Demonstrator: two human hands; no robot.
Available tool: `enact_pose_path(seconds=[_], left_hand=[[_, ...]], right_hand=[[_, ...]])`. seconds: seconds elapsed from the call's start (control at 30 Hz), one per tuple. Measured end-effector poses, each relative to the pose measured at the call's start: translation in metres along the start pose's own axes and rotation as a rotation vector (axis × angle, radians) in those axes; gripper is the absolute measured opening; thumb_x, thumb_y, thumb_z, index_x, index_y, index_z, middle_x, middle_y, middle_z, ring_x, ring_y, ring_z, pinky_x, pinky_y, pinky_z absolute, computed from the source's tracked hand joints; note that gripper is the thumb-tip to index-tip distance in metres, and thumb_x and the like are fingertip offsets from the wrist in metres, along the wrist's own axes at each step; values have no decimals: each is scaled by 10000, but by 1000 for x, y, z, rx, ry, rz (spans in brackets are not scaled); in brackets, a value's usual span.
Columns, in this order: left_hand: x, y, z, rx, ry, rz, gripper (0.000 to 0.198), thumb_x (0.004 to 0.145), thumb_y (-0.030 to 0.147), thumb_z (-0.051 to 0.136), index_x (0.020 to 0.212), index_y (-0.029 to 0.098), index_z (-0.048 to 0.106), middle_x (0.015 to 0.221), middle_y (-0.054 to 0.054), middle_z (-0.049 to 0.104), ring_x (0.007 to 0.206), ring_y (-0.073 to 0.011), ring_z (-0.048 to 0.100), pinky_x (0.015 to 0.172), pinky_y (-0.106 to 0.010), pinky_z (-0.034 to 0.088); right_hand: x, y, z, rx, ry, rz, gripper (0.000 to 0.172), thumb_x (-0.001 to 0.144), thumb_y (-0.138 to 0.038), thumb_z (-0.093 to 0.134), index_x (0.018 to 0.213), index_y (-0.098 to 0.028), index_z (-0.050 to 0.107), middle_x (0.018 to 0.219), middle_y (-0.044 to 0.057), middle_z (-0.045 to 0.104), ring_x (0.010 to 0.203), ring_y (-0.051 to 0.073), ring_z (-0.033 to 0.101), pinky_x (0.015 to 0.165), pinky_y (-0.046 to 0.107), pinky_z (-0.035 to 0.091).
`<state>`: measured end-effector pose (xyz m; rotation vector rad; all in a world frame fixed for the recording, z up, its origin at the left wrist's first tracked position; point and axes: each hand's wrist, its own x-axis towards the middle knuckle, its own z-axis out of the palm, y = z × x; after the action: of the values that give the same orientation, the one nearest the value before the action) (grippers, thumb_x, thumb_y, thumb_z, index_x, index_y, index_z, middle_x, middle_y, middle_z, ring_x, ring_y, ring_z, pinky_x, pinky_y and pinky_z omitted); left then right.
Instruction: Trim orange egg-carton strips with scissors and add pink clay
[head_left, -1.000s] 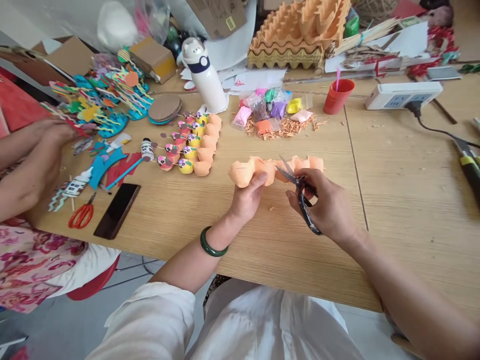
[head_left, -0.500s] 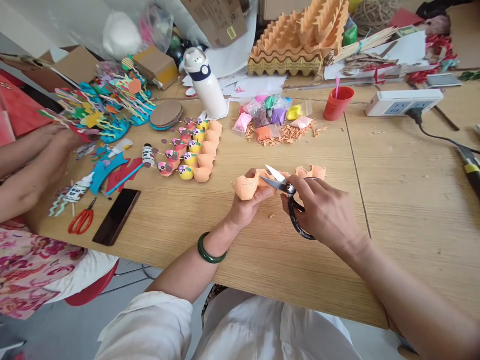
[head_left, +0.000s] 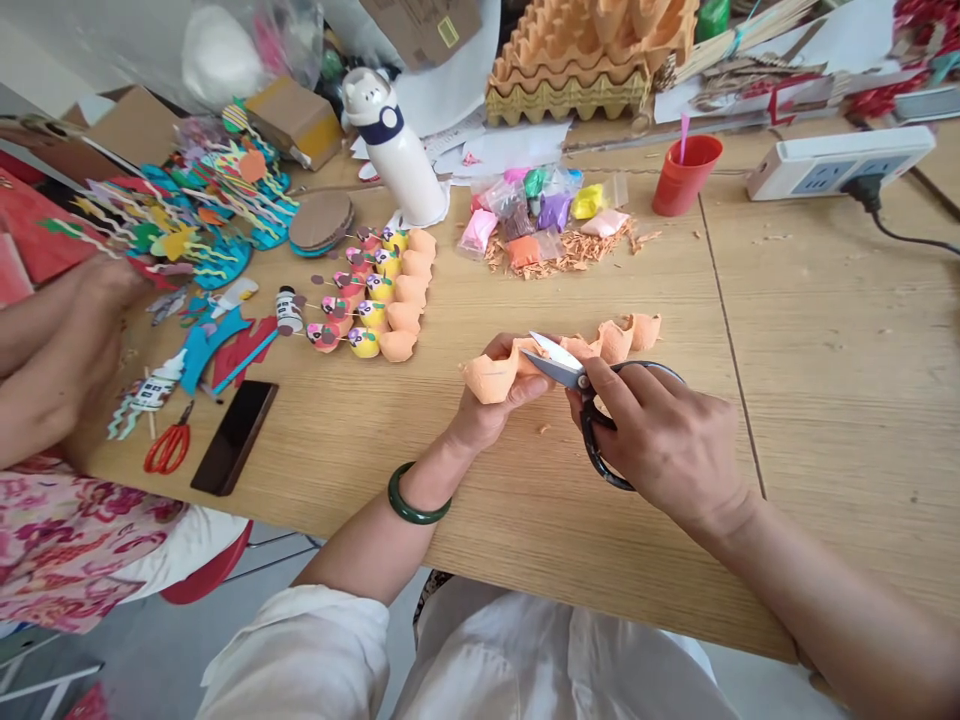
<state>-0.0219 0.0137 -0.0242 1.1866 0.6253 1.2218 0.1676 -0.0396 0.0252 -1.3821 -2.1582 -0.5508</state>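
A strip of orange egg carton cups (head_left: pixel 491 378) is gripped near its left end by my left hand (head_left: pixel 487 412), the thumb in front and the fingers behind. My right hand (head_left: pixel 660 430) is closed round the black handles of a pair of scissors (head_left: pixel 586 385). Their blades are parted and lie against the strip's upper edge, just right of the left-end cup. The strip's right part reaches out behind my right hand. A small orange scrap (head_left: pixel 544 430) lies on the table below the blades.
Rows of cups, some painted as red and yellow figures (head_left: pixel 367 300), stand left of centre. Behind are clay packets (head_left: pixel 555 212) on shavings, a red cup (head_left: pixel 686 178), a white bottle (head_left: pixel 409 165) and a power strip (head_left: pixel 832 165). A phone (head_left: pixel 234 437) and red-handled scissors (head_left: pixel 169 447) lie left, near another person's arms (head_left: pixel 67 330).
The view has shifted slightly. The scissor blades have closed a little, and the strip's right end now shows more above my right hand. Both hands keep their hold.
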Motion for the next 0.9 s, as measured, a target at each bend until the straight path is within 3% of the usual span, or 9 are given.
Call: enact_pose_path(seconds=[0.2, 0.37, 0.47, 0.53, 0.67, 0.8, 0.9], left_hand=[[2, 3, 0, -74, -6, -97, 312, 768, 369, 883, 1010, 247, 728, 1207, -65, 767, 1122, -284, 729, 1036, -469, 558], [5, 3, -2, -101, 31, -117, 385, 685, 408, 935, 964, 237, 731, 1157, -78, 766, 1124, -317, 726, 1063, -510, 527], [6, 4, 0, -137, 53, -156, 419, 662, 457, 941, 934, 228, 721, 1073, -80, 761, 1159, -348, 714, 1074, -534, 512], [7, 6, 3, -173, 60, -155, 408, 690, 494, 917, 918, 235, 699, 975, -55, 751, 1169, -346, 712, 1072, -532, 513], [8, 8, 6, -230, 94, -141, 389, 748, 493, 877, 973, 258, 664, 956, -21, 742, 1131, -297, 729, 1072, -492, 519], [8, 10, 8, -217, 168, -167, 412, 724, 493, 892, 964, 243, 670, 932, -23, 723, 1041, -278, 740, 1007, -453, 538], [9, 10, 9, -199, 198, -144, 389, 730, 514, 876, 924, 240, 678, 860, -13, 693, 940, -231, 716, 965, -405, 547]], right_hand=[[0, 1, -4, 75, -48, 28, 274, 994, -265, 556, 1109, -158, 780, 604, 23, 632, 511, 145, 520, 494, 308, 231], [0, 6, -2, 329, -179, 146, 283, 976, -354, 587, 1083, -187, 789, 563, 4, 598, 472, 129, 450, 499, 287, 256], [2, 7, -4, 632, -304, 293, 268, 957, -385, 623, 1023, -185, 789, 569, -15, 558, 490, 119, 423, 514, 277, 291], [6, 6, -7, 903, -401, 391, 280, 957, -407, 628, 882, -175, 766, 557, -34, 490, 497, 103, 392, 502, 264, 282], [15, 6, -14, 1385, -606, 614, 494, 910, -538, 685, 600, -189, 523, 528, -56, 393, 429, 68, 326, 412, 245, 225], [22, 10, -16, 1709, -783, 847, 442, 861, -609, 725, 806, -182, 626, 526, -74, 424, 371, 74, 318, 325, 230, 237], [25, 17, -16, 1787, -825, 869, 498, 891, -667, 658, 968, -176, 674, 546, -74, 432, 377, 84, 317, 308, 233, 253]])
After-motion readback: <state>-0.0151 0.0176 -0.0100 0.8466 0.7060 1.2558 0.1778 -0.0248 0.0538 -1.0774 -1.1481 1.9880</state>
